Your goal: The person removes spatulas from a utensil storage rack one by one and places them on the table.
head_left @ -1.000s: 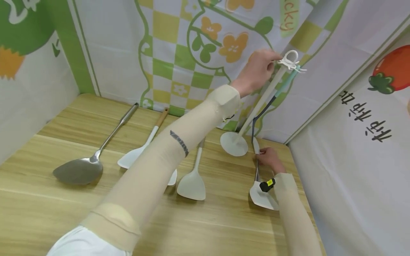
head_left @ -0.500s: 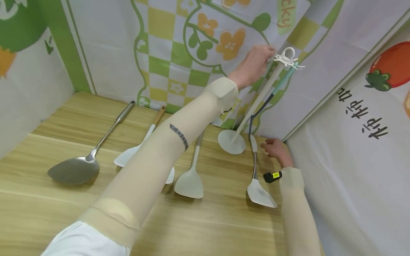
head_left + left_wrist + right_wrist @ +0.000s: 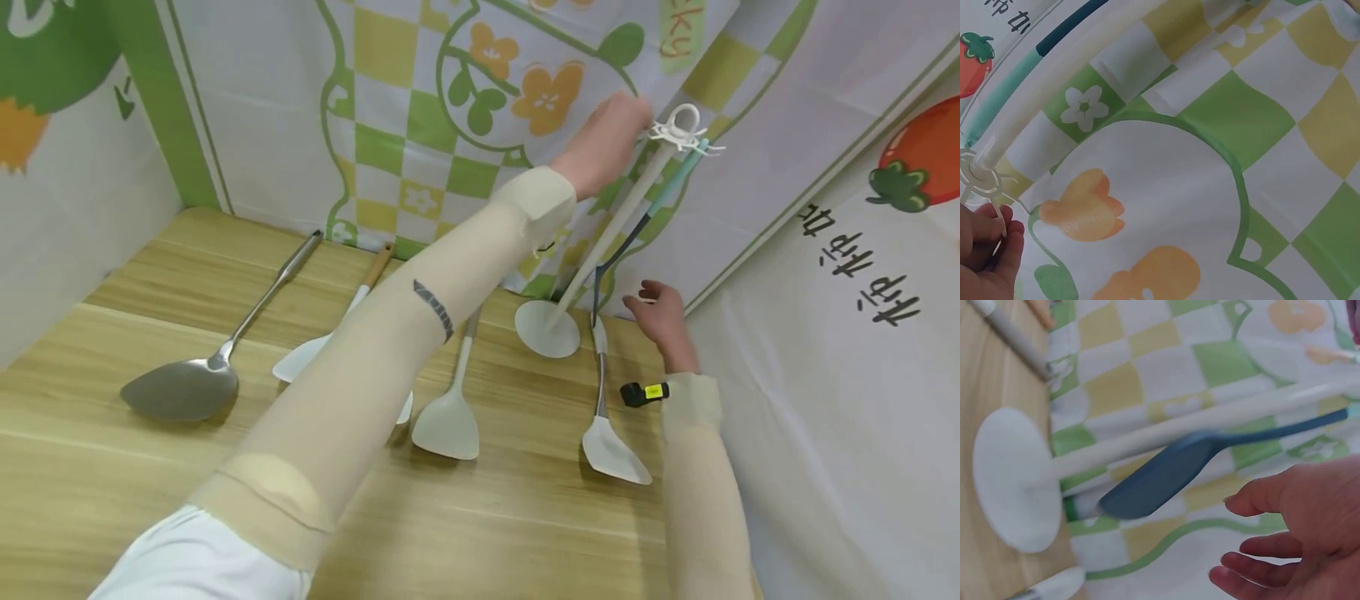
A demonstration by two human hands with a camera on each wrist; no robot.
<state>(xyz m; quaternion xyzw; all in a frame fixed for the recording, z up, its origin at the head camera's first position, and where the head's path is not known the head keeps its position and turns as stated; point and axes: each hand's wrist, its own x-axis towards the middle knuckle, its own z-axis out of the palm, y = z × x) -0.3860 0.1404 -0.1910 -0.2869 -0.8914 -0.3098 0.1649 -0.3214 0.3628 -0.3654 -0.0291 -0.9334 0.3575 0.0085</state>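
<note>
At the top of a white utensil stand [image 3: 615, 221], my left hand [image 3: 611, 142] pinches one of the hooks; in the left wrist view the thumb and fingers [image 3: 1013, 240] close on that hook. A turner with a teal handle [image 3: 675, 183] and a dark blue blade [image 3: 1166, 475] hangs from the hook ring beside the pole. My right hand [image 3: 663, 321] is in the air right of the hanging turner, fingers spread, holding nothing; the right wrist view shows it apart from the blade. Below it, a white-bladed turner [image 3: 611, 450] lies on the table.
The stand's round base [image 3: 547, 329] rests near the table's back edge. Left on the wooden table [image 3: 480, 533] lie a steel turner [image 3: 183, 390], a wooden-handled white turner [image 3: 300, 358] and a cream turner [image 3: 447, 429]. My left forearm partly covers these. Printed cloth walls [image 3: 810, 367] surround the table.
My right hand has left the handle of the white-bladed turner and moved up and to the right, its fingers spreading. The left hand stays at the stand's top.
</note>
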